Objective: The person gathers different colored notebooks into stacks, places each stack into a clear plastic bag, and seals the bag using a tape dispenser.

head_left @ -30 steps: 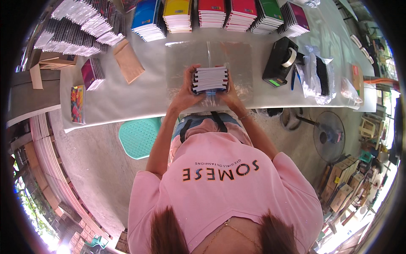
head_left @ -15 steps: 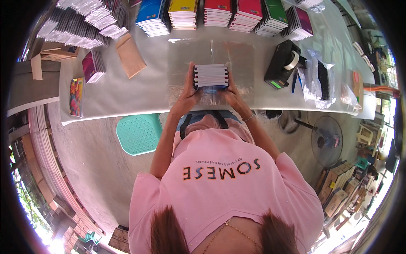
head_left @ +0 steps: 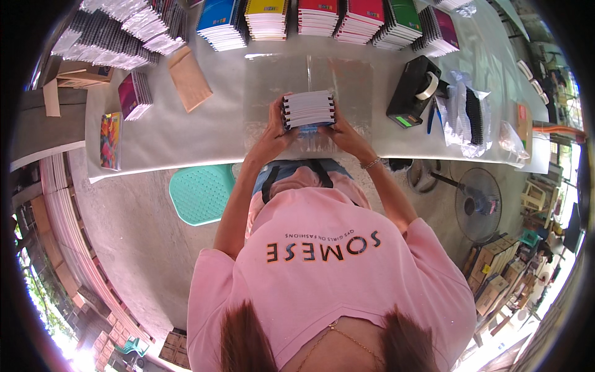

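A small stack of spiral notebooks (head_left: pixel 308 109) stands between my two hands, its white page edges facing up and a blue cover showing on the near side. My left hand (head_left: pixel 277 134) presses on the stack's left side, fingers along the black binding. On the other side my right hand (head_left: pixel 344 136) grips the right end, thumb at the near lower corner. Beneath the stack a clear plastic sheet (head_left: pixel 263 77) lies flat on the table.
Stacks of coloured notebooks (head_left: pixel 266 18) line the far edge. At right are a black tape dispenser (head_left: pixel 406 93), a blue pen-like tool (head_left: pixel 430 118) and plastic-wrapped black bindings (head_left: pixel 474 121). A brown envelope (head_left: pixel 190 80) and purple notebooks (head_left: pixel 135 96) lie left. A green stool (head_left: pixel 201 193) stands below.
Both hands still hold the notebook stack. It has tilted slightly, and my left fingers have curled closer round its far left corner.
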Action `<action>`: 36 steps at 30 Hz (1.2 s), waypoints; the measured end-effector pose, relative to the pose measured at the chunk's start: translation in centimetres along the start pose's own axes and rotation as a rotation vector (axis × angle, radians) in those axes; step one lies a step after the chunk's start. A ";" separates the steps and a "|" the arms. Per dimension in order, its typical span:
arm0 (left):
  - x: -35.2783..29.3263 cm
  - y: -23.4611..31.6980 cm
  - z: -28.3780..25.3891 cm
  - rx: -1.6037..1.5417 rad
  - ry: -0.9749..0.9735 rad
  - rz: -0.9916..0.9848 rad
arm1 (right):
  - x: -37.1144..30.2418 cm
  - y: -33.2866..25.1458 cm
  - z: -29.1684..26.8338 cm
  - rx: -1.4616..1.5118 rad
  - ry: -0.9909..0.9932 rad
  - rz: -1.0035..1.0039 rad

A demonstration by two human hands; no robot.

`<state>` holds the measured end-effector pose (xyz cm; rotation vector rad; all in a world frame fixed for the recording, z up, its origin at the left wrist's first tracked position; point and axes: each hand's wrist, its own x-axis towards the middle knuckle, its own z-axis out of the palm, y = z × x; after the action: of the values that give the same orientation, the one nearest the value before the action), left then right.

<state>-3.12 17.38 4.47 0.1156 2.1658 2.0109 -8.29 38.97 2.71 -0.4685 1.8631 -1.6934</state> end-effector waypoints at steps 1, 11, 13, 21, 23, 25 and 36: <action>0.0 -0.3 0.1 -0.030 0.010 -0.022 | 0.0 -0.4 0.0 -0.030 -0.001 -0.003; 0.5 0.0 -0.7 0.006 -0.006 -0.064 | -2.0 -12.9 1.6 -0.892 0.392 -0.582; 0.5 1.0 -0.7 0.011 -0.042 -0.113 | -2.0 -12.8 2.5 -1.059 0.267 -0.592; 0.4 -0.8 -1.7 0.025 -0.098 -0.133 | -1.3 -12.1 1.4 -0.760 0.140 -0.360; 0.6 0.3 -1.4 0.074 -0.098 -0.138 | -0.6 -9.3 0.0 -0.500 0.108 -0.310; 0.6 0.1 -1.4 0.087 -0.085 -0.113 | -0.4 -6.4 -0.5 -0.371 0.066 -0.204; 1.4 0.9 -0.4 -0.032 0.114 -0.005 | 0.1 -0.8 0.4 0.116 0.177 -0.112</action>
<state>-4.65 17.32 5.23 -0.0095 2.1972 2.0965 -8.25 38.46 3.47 -0.3933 1.8783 -1.9610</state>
